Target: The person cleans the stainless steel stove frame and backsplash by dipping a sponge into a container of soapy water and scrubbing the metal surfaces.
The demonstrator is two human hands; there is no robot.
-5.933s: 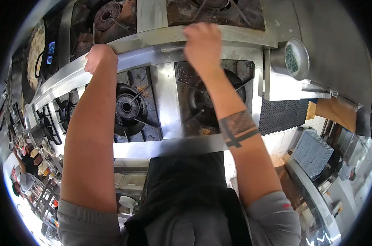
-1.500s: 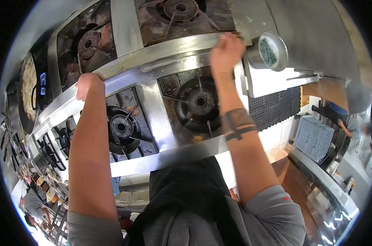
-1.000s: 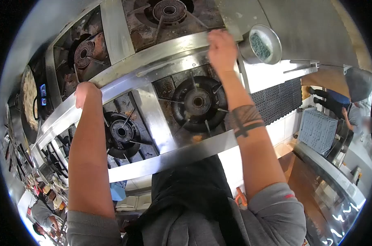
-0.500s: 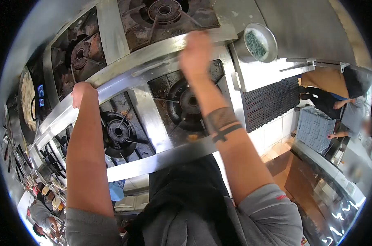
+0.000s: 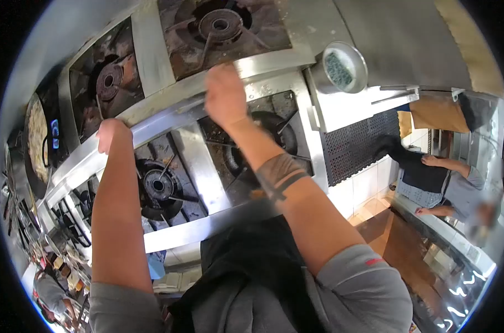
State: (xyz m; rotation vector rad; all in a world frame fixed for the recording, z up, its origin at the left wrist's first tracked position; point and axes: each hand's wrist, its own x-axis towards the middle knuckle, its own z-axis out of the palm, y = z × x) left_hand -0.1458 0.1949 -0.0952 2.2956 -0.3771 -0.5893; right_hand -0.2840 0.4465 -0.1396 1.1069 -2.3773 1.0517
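Observation:
My left hand [image 5: 114, 136] is closed over the steel ledge [image 5: 174, 114] that runs along the front of the raised back burners. Further right along that ledge, my right hand [image 5: 225, 95] presses down with its fingers curled in. Whatever it holds, if anything, is hidden under the palm. Behind the ledge sit rusty, soiled burners [image 5: 221, 25]. Below my arms lie black front burners [image 5: 160, 185] with grates, split by a steel strip [image 5: 199, 166]. A metal bowl [image 5: 358, 62] with a green scouring pad [image 5: 339, 71] and whitish liquid stands to the right.
At far left a large pan [image 5: 36, 139] of food sits by a blue flame [image 5: 55, 133]. A black perforated mat [image 5: 363, 141] lies at right. Beyond it stands a co-worker [image 5: 457, 180] by a grey crate [image 5: 416, 191]. Another person [image 5: 51, 291] is at lower left.
My right hand has slid left along the ledge, closer to my left hand, which keeps its place. The co-worker at right has shifted in front of the crate.

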